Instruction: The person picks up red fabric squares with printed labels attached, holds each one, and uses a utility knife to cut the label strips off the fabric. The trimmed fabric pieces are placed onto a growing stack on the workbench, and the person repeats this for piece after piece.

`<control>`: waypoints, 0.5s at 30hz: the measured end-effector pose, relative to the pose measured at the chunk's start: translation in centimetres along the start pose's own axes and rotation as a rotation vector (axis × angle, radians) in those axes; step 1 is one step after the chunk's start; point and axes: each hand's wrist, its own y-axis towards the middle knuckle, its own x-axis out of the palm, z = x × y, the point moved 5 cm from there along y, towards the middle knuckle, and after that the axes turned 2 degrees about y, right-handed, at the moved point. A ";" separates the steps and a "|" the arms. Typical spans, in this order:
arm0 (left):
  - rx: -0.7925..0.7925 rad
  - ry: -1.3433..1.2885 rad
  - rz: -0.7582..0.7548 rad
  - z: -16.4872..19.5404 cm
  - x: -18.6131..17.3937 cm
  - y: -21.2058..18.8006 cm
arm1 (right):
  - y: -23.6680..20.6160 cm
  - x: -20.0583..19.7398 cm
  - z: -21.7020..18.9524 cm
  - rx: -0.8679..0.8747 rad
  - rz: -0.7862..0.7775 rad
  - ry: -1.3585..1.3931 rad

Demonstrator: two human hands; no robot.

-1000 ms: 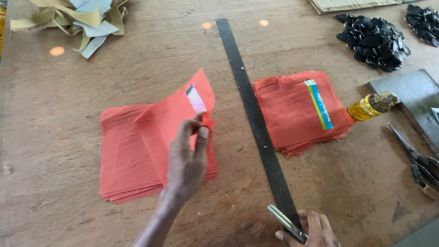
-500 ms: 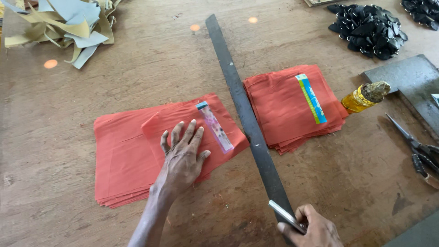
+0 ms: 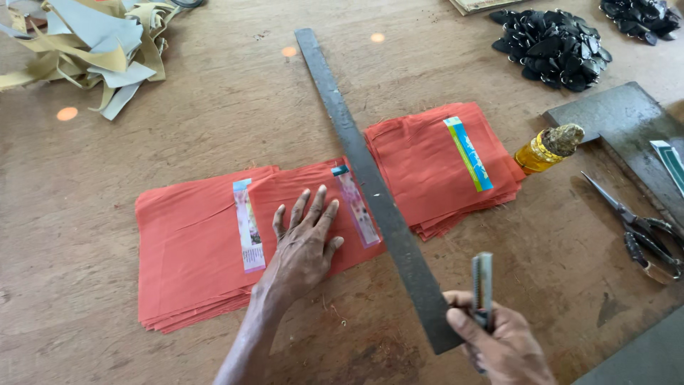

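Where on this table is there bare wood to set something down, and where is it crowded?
Bare wood lies between the scrap pile and the left red stack, also along the near edge left of the left hand. A smaller patch sits between the metal ruler and the scissors, beyond the right hand. Crowded: the right side, with glue bottle, metal plate and black pieces.

A small craft workshop: a worn wooden desk (image 3: 178, 135) carries stacks of cut orange cloth (image 3: 192, 249), a long steel ruler (image 3: 370, 185), scissors (image 3: 641, 228), a glue bottle (image 3: 545, 146), offcut scraps (image 3: 92, 50), and heaps of black pieces (image 3: 552, 46).
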 end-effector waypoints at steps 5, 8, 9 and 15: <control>-0.017 -0.048 0.266 0.4 -1.3 1.1 | 0.0 3.4 2.1 -0.112 0.028 -0.171; -0.202 -0.084 0.127 -0.7 -0.7 2.2 | 0.8 4.4 3.7 -0.137 0.036 -0.170; -0.159 -0.068 0.171 -0.6 -0.9 2.2 | 1.0 4.4 4.3 -0.145 0.050 -0.183; -0.076 0.014 0.264 -0.6 -0.7 2.5 | 3.5 3.4 8.6 -0.139 0.160 -0.434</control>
